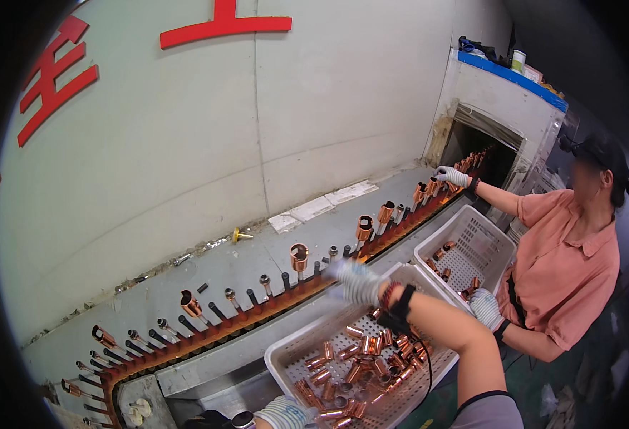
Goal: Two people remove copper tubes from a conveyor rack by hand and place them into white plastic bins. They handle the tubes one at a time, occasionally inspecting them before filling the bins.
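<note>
Right forearm (439, 320) overhangs copper tubes (354, 372) pointing various ways.

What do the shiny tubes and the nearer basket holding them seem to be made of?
Tubes: probably copper or copper-plated, polished, judging by their reddish metallic shine. Nearer basket: likely molded plastic, pale grey and dull, by its perforated base.

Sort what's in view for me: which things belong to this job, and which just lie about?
Part of the job:
- copper tubes, loose in the near basket
- pegged track, carrying more tubes
- gloved hands: left, right (blurred)

Apparently just lying about:
- yellow fitting on the ledge
- white strips there too
- cup on the box
</note>
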Tool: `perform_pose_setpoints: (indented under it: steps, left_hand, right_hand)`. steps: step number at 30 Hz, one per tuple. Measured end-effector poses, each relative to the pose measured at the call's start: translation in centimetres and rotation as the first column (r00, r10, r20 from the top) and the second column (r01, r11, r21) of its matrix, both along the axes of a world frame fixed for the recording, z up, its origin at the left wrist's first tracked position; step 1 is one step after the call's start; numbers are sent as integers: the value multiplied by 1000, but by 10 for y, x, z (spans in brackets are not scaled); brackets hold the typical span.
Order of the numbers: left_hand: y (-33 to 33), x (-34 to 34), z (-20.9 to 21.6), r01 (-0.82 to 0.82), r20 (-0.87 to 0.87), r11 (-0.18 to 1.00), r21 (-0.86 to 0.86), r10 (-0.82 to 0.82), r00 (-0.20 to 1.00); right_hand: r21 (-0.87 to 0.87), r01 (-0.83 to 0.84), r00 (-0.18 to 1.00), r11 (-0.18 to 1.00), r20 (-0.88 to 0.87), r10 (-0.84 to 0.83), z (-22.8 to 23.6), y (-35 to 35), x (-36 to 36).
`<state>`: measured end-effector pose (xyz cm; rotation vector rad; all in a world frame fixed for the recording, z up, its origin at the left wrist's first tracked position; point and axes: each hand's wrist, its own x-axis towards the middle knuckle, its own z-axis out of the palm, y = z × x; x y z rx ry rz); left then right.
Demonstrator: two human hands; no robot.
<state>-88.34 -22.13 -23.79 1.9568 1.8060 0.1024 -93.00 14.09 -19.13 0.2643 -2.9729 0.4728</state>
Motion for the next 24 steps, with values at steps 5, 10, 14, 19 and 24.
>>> perform_pose_setpoints:
  steps: [5,10,14,19,24]
  left_hand:
    - [16,-2,-3,-64,32,995,77,61,998]
    - [1,-5,-15,-102,6,988,120,102,995]
    - [-13,-18,-16,-57,5,997,54,57,998]
    - [-19,-37,-7,-2,24,990,-142,5,1000]
    - [-25,-21,-9,-33,30,992,-125,37,999]
  right_hand:
    - [116,630,751,768,-340,-566,13,67,-56]
    - [-235,603,761,762,-117,-638,-37,42,-80]
    - [-8,-67,969,998,-241,63,-50,-12,-37]
    - [-36,-126,967,991,219,130,-16,-55,21]
    - [62,439,884,896,-205,-419,30,-19,-43]
